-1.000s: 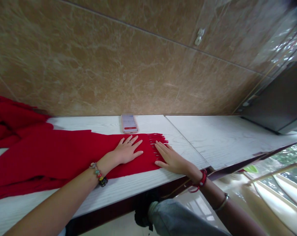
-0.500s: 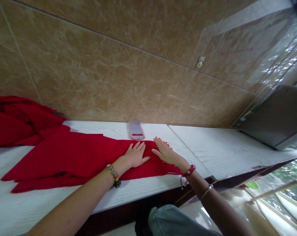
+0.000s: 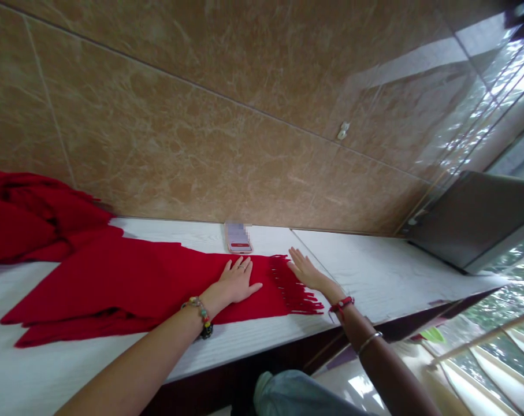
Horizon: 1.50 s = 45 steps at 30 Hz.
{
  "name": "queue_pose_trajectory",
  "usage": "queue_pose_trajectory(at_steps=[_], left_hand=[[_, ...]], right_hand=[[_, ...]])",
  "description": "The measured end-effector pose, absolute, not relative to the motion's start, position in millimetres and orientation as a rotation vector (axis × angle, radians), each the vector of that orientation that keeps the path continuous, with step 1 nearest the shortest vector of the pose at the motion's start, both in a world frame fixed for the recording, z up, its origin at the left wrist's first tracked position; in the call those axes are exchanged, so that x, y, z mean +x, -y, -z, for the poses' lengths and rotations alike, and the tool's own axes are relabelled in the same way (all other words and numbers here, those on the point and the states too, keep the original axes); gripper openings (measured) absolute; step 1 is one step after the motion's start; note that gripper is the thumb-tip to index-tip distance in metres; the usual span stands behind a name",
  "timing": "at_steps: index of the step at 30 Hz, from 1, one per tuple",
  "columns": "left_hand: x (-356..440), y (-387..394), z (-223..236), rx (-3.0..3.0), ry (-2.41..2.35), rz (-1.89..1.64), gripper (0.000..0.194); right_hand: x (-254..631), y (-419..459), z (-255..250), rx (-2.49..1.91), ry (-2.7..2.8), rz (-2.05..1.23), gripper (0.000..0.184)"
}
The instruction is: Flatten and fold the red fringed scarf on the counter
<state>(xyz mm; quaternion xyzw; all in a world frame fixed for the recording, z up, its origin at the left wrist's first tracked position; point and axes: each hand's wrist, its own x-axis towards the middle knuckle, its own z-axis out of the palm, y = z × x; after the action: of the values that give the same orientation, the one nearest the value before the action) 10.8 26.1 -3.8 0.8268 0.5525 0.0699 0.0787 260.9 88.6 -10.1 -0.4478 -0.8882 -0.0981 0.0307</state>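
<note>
We have the red cloth (image 3: 158, 277) lying flat along the white counter (image 3: 387, 271), its long axis running left to right, roughly in line with the foot of the wall (image 3: 201, 144). The fringed end points right; towards the left the cloth widens into layered folds, with a corner aimed at the counter's front left. The fringe (image 3: 290, 283) is a row of thin, separate strands, most slanting right and slightly towards us, with slivers of white between them.

Our left hand (image 3: 236, 283) rests palm down on the smooth, matt fabric short of the fringe, fingers parted and thumb stretched well out; it grips nothing. Our right hand (image 3: 308, 273) is at the far side of the fringe, fingers straight and fairly close together, thumb apart, holding nothing; we cannot tell whether it touches the strands or the counter.

A bunched red heap (image 3: 23, 219) sits at the left by the wall, rumpled and rounded; we cannot tell if it is one piece with the flat part. Just beyond the cloth's far edge lies a phone (image 3: 239, 238), a rounded rectangle. The wall is glossy brown tile with pale veins, while the counter shows a wood-like grain.
</note>
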Motion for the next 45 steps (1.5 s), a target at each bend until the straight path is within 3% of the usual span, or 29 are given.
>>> queue_pose_trajectory(at_steps=[7, 17, 22, 29, 37, 40, 45], left_hand=[[12, -24, 1, 2.494, -1.675, -0.156, 0.07], [13, -23, -4, 2.479, -1.655, -0.132, 0.069], [4, -12, -26, 2.391, -1.664, 0.039, 0.072], [-84, 15, -66, 2.184, -2.048, 0.191, 0.074], [-201, 41, -41, 1.95, -2.304, 0.239, 0.079], [-226, 48, -37, 1.979, -2.209, 0.119, 0.066], [-258, 53, -44, 1.655, -2.378, -0.373, 0.059]], right_hand=[[201, -98, 22, -1.309, 2.748, 0.202, 0.046], [282, -100, 8, -1.676, 2.682, 0.241, 0.04], [224, -93, -6, -1.402, 2.599, 0.208, 0.046], [115, -47, 1, -0.968, 2.741, -0.013, 0.059], [86, -33, 6, -0.903, 2.79, -0.02, 0.056], [90, -36, 9, -0.913, 2.796, -0.022, 0.055], [92, -39, 15, -0.91, 2.783, -0.025, 0.055]])
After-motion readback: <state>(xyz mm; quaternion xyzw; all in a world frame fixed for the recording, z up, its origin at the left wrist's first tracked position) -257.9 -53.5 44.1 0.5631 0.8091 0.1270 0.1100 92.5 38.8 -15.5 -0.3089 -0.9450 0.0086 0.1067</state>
